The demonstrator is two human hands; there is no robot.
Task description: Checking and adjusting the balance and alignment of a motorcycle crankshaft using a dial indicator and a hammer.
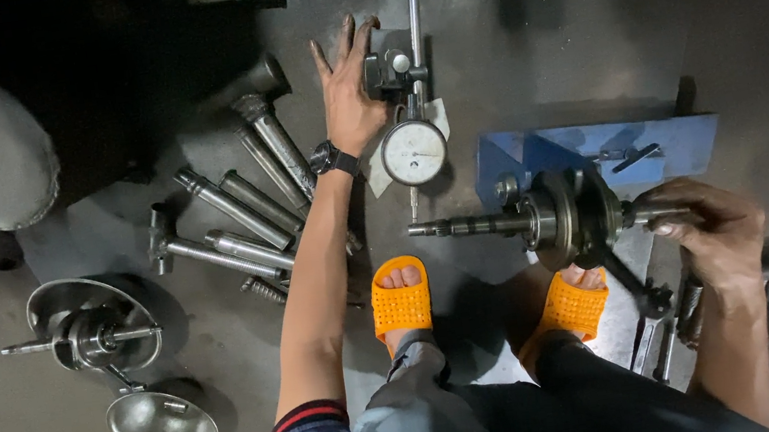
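Head view, left hand (346, 92) beside dial gauge (414, 152)

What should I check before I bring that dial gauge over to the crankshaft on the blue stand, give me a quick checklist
1. Left hand on the gauge stand's base: ok, fingers touch it.
2. Right hand gripping the crankshaft end: ok.
3. Crankshaft seated on the blue stand: cannot tell, supports hidden.
4. Dial gauge fixed to its rod: cannot tell.
5. Floor path between gauge and crankshaft free: ok, only the orange sandals close by.
6. Loose steel shafts lying clear: ok, left of the arm.
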